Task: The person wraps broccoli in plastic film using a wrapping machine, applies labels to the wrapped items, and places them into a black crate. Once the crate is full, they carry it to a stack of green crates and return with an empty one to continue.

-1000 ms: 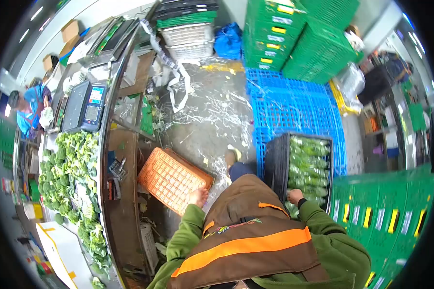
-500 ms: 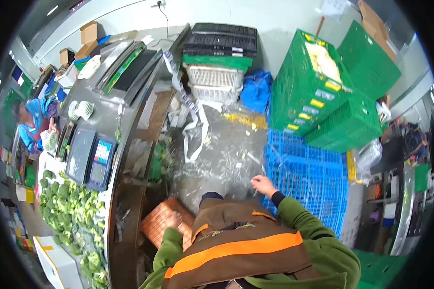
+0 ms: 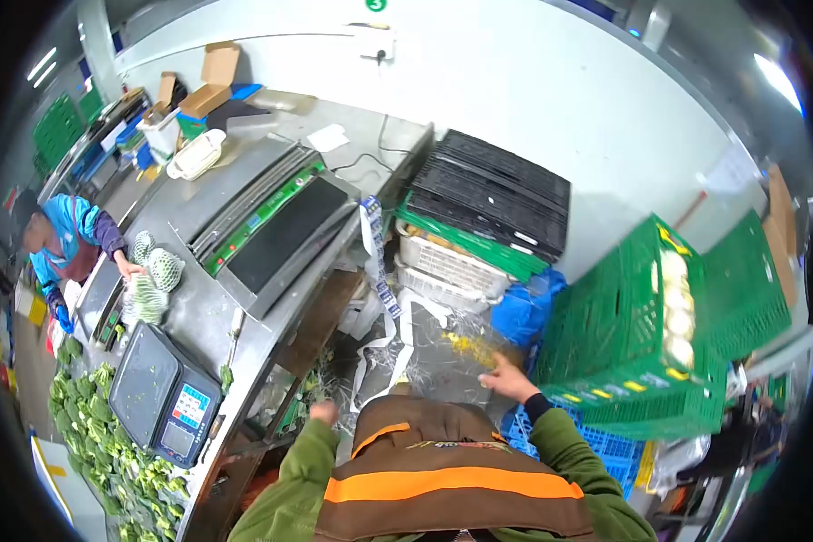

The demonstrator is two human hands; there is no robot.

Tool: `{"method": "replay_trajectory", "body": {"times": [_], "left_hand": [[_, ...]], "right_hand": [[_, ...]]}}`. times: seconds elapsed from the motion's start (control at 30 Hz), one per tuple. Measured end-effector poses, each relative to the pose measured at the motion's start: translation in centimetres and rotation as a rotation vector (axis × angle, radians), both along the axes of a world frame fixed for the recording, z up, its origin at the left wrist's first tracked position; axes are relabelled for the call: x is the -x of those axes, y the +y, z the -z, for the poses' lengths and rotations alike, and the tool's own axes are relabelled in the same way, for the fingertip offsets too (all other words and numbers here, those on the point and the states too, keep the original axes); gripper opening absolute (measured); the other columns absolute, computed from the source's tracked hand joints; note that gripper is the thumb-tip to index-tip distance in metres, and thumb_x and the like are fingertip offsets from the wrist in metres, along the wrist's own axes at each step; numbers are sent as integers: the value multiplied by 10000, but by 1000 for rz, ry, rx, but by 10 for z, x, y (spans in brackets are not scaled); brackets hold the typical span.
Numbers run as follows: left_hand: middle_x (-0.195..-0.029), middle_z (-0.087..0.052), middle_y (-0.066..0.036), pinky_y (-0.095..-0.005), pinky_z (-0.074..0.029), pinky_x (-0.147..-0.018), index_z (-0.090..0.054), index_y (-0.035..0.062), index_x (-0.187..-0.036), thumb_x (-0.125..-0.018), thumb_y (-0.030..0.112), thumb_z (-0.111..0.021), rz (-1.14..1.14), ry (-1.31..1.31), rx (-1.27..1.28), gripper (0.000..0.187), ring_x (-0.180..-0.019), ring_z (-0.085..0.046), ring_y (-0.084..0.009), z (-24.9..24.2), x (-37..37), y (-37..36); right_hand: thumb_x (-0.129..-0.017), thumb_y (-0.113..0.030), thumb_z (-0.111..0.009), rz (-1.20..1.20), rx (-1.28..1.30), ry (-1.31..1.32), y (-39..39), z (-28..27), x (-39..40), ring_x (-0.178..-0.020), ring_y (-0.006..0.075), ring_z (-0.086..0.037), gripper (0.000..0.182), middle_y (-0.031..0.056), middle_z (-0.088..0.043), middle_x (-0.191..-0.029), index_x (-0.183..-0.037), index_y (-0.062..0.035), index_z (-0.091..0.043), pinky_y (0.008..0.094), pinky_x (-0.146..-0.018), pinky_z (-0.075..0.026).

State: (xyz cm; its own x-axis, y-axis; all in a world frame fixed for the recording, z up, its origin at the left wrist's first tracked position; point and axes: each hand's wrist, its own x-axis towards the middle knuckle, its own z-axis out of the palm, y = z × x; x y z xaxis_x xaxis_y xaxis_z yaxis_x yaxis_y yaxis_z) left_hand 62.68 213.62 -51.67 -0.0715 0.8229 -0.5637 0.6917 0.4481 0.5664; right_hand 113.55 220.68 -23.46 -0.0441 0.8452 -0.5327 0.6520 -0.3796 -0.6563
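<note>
My right hand (image 3: 510, 379) hangs over the littered floor near the stack of green crates (image 3: 610, 316); its fingers are partly curled, and whatever they may hold is too small to make out. My left hand (image 3: 323, 413) is low beside the brown apron (image 3: 425, 452), close to the bench's edge, with its fingers blurred and mostly hidden. White strapping (image 3: 405, 339) lies in loops on the floor ahead of my hands. White round vegetables (image 3: 677, 307) show in the upper green crate. Black crates (image 3: 492, 194) are stacked on a green one and white baskets (image 3: 452, 262).
The metal bench (image 3: 271, 334) on the left bears a scale (image 3: 164, 393), a wrapping machine (image 3: 271, 226) and netted produce (image 3: 163, 269). Broccoli (image 3: 90, 406) is heaped at its near end. A co-worker (image 3: 68, 235) reaches over the bench's far side. Blue pallets (image 3: 605, 452) lie at the right.
The view has tilted up and turned, bringing the wall and crates closer. The orange-brown box by my left hand has left view. The co-worker's hand still touches netted produce.
</note>
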Motion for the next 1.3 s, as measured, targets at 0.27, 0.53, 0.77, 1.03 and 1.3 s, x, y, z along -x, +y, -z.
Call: {"method": "replay_trajectory", "body": {"times": [0.27, 0.53, 0.77, 1.03, 1.3], "left_hand": [[-883, -672, -50, -249, -499, -616, -603, 65, -1045, -975, 220, -611, -552, -912, -77, 170, -722, -625, -117, -185, -175, 343], [-934, -683, -41, -243, -502, -651, -634, 47, -1098, -936, 192, -643, -128, -851, 28, 218, -789, -650, -111, -208, -308, 441], [-1001, -709, -137, -328, -536, -776, -608, -14, -1208, -926, 232, -631, 22, -492, 39, 374, -890, -691, -203, -259, -359, 522], [-979, -606, -136, -391, -501, -813, -655, 50, -1044, -859, 127, -668, 290, -363, -658, 201, -967, -602, -338, -291, -464, 656], [-1135, -551, -127, -473, -321, -1056, -581, 46, -1243, -834, 432, -664, 913, 72, -773, 569, -1150, -503, -300, -263, -501, 732]], "right_hand": [[-899, -378, -692, 552, 65, 394, 230, -45, -77, -911, 158, -642, 558, 71, -653, -1050, -1307, -41, -515, 320, -783, -533], [-836, -342, -725, 368, -500, -326, 503, -6, -147, -1070, 383, -610, 563, 212, -653, -1092, -1220, 47, -590, 434, -928, -483], [-916, -436, -603, -195, -406, -636, 626, 37, -186, -1122, 378, -562, 492, 198, -604, -1169, -1216, -47, -618, 502, -935, -463], [-742, -211, -767, -303, -396, -366, 689, -59, -239, -1063, 371, -580, 398, 176, -618, -1102, -1101, -63, -678, 443, -894, -483], [-881, -180, -641, 40, -1023, -736, 733, -120, -260, -883, 366, -617, 225, 138, -580, -989, -1081, -100, -577, 430, -726, -521]]}}
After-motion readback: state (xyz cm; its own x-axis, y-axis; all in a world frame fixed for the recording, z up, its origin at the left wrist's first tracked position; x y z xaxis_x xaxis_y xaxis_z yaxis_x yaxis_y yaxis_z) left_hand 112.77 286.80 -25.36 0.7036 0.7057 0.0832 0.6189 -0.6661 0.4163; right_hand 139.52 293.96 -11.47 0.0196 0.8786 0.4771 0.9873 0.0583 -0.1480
